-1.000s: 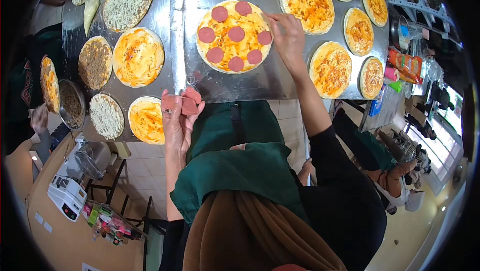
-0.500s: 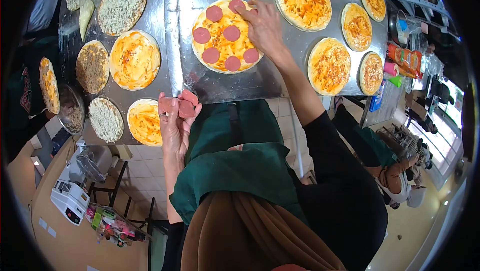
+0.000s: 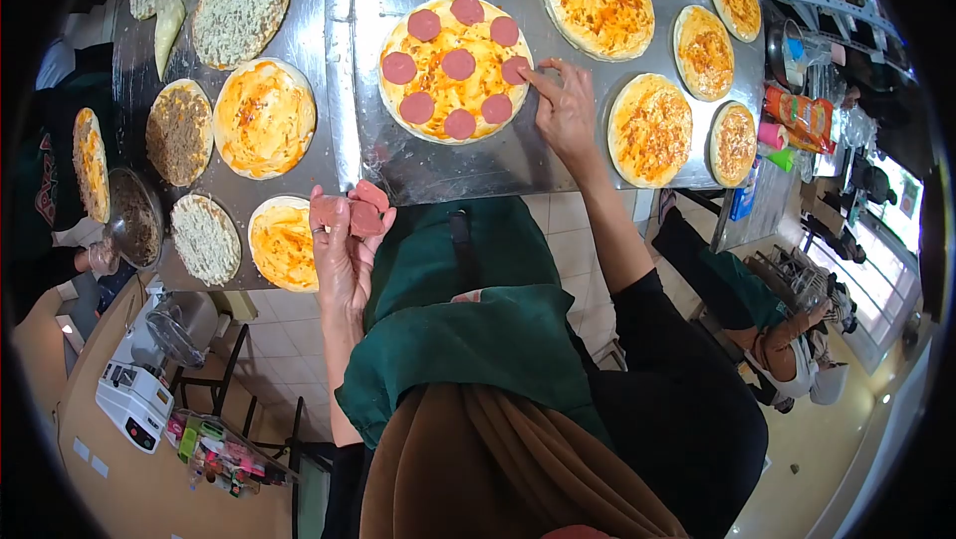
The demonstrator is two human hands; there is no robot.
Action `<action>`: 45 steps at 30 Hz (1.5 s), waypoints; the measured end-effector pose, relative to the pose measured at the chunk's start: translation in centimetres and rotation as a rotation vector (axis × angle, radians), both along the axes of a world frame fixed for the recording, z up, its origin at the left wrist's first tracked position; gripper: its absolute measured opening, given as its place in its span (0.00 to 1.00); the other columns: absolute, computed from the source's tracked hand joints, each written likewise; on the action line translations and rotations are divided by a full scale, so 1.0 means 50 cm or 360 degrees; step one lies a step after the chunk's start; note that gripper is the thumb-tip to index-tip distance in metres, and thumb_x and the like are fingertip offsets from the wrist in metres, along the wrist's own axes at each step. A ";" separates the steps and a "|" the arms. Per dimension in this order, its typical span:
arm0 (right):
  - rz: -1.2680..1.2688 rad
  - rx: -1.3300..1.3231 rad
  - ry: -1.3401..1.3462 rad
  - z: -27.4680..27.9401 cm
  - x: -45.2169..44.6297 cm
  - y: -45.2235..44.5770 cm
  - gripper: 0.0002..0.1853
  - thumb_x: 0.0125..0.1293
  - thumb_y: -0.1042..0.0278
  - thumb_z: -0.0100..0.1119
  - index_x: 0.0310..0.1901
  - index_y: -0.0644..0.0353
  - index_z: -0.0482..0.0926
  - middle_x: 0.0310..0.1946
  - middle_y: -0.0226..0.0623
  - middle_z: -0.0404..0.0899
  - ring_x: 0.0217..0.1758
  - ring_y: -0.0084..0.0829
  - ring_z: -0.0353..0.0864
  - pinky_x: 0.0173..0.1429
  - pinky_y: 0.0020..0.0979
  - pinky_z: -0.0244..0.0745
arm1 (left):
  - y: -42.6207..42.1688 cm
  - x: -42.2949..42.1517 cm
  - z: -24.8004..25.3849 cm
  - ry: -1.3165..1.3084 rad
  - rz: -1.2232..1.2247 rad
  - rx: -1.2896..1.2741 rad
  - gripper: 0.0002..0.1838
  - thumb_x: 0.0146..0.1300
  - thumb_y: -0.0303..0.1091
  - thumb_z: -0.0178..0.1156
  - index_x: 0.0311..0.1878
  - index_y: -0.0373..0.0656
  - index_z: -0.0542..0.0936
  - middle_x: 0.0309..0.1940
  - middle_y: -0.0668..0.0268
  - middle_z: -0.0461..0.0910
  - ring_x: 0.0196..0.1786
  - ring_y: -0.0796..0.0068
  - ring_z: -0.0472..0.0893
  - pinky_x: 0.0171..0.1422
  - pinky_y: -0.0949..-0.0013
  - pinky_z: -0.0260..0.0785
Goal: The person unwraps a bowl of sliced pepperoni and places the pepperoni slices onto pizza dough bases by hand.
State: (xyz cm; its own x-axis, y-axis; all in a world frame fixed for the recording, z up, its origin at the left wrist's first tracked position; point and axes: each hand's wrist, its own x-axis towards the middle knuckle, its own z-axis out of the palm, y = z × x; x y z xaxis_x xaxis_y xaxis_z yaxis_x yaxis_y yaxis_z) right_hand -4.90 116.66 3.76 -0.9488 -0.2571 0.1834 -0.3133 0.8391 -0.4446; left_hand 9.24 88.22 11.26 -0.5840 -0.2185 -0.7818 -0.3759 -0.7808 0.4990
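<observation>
A pizza base (image 3: 438,39) with melted orange-yellow topping lies on the metal table in front of me. Several round pink sausage slices (image 3: 458,65) form a ring on it, with one in the middle. At its right edge, the index fingertip of my right hand (image 3: 570,113) touches a slice (image 3: 515,70) lying flat. The thumb of that hand is apart from the index finger. My left hand (image 3: 342,258), palm up near the table's front edge, holds a small stack of sausage slices (image 3: 365,216).
More topped bases surround the work spot, including a large one (image 3: 599,1) at the right and a plain cheesy one (image 3: 264,119) at the left. A metal seam strip (image 3: 343,61) divides the table. At far left, a co-worker's gloved hand (image 3: 103,258) is beside a metal bowl (image 3: 149,240).
My right hand has moved right and down from the pizza's upper right to its right edge, uncovering slices there. My left hand still holds its stack.
</observation>
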 end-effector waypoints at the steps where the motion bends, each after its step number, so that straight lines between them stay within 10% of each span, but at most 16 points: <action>1: -0.0002 -0.0001 0.0000 -0.001 0.002 0.001 0.22 0.53 0.84 0.52 0.46 0.51 0.84 0.48 0.41 0.76 0.52 0.44 0.71 0.58 0.38 0.65 | -0.001 0.001 0.001 0.0008 -0.0001 -0.0002 0.32 0.66 0.35 0.59 0.69 0.52 0.55 0.57 0.56 0.66 0.62 0.61 0.72 0.59 0.53 0.76; 21: 0.0004 0.0127 0.0111 -0.002 -0.055 -0.049 0.21 0.58 0.80 0.51 0.51 0.48 0.82 0.51 0.44 0.75 0.57 0.46 0.70 0.62 0.40 0.65 | -0.013 0.025 0.005 0.0017 -0.0038 0.0012 0.33 0.66 0.35 0.59 0.69 0.54 0.54 0.57 0.57 0.66 0.60 0.62 0.73 0.59 0.53 0.77; 26: 0.0375 -0.0730 -0.0443 0.100 0.048 -0.147 0.12 0.57 0.71 0.61 0.45 0.56 0.80 0.48 0.44 0.77 0.52 0.45 0.72 0.57 0.39 0.67 | -0.006 0.018 0.000 0.0117 0.0006 0.0080 0.33 0.65 0.33 0.59 0.68 0.52 0.53 0.55 0.56 0.67 0.59 0.59 0.74 0.56 0.49 0.78; 34: 0.0741 -0.0801 -0.0788 0.156 0.170 -0.244 0.20 0.52 0.55 0.70 0.43 0.54 0.78 0.37 0.34 0.73 0.44 0.38 0.71 0.52 0.36 0.67 | 0.015 0.004 0.008 0.0290 -0.0120 0.0196 0.35 0.65 0.33 0.60 0.68 0.49 0.49 0.53 0.54 0.69 0.51 0.56 0.79 0.51 0.52 0.80; 45: 0.0596 -0.0783 -0.0684 0.160 0.179 -0.202 0.20 0.54 0.61 0.68 0.51 0.52 0.81 0.40 0.36 0.74 0.48 0.37 0.72 0.54 0.35 0.68 | 0.026 0.009 0.020 0.0364 -0.0347 0.0160 0.34 0.68 0.38 0.56 0.71 0.53 0.50 0.60 0.54 0.66 0.59 0.60 0.75 0.54 0.61 0.79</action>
State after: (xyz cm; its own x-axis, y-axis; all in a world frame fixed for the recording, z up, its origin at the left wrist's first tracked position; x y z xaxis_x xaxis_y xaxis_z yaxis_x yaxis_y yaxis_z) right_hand 4.03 106.55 11.76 -0.8281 -0.5605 -0.0063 -0.2530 0.3838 -0.8881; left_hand 9.67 89.50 12.26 -0.7713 0.0026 -0.6365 -0.4268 -0.7440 0.5141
